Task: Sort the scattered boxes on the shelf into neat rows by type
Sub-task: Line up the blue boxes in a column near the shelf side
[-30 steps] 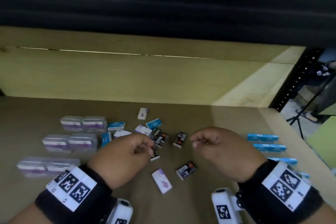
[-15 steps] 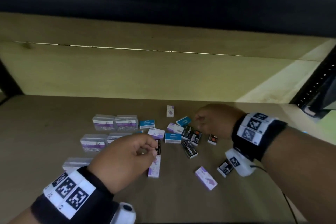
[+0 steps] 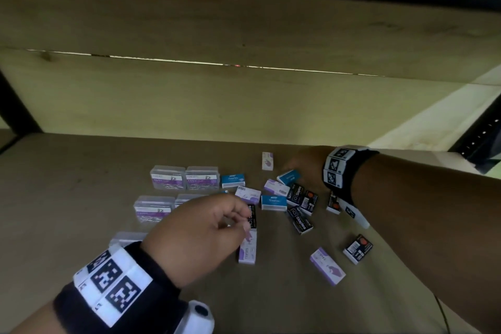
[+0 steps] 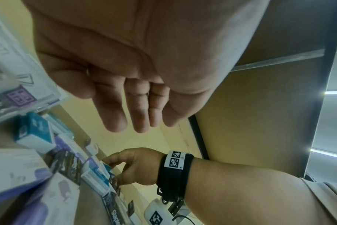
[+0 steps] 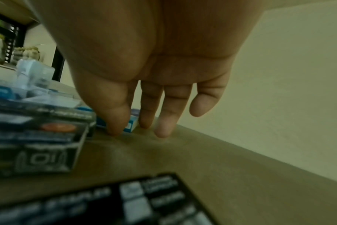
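Note:
Small boxes lie scattered on the brown shelf board (image 3: 81,198): blue, purple-and-white and black ones. My right hand (image 3: 295,171) reaches to the back of the pile. Its thumb and forefinger pinch the two sides of a tilted blue box (image 3: 289,177), which the right wrist view shows between them (image 5: 132,121). My left hand (image 3: 245,218) hovers near the front with loosely bent fingers. It holds nothing, as the left wrist view shows (image 4: 129,106). Just past its fingertips lie a black box (image 3: 252,215) and a purple box (image 3: 248,248).
Clear paper-clip cases (image 3: 168,177) stand in rows at the left. More blue boxes (image 3: 273,202), purple boxes (image 3: 327,266) and black boxes (image 3: 357,248) lie loose in the middle and at the right. A pale back wall (image 3: 217,106) closes the shelf. A low board hangs overhead.
My right arm has stretched from the front of the shelf to the blue box at the back of the pile. My left hand has stayed by the black and purple boxes.

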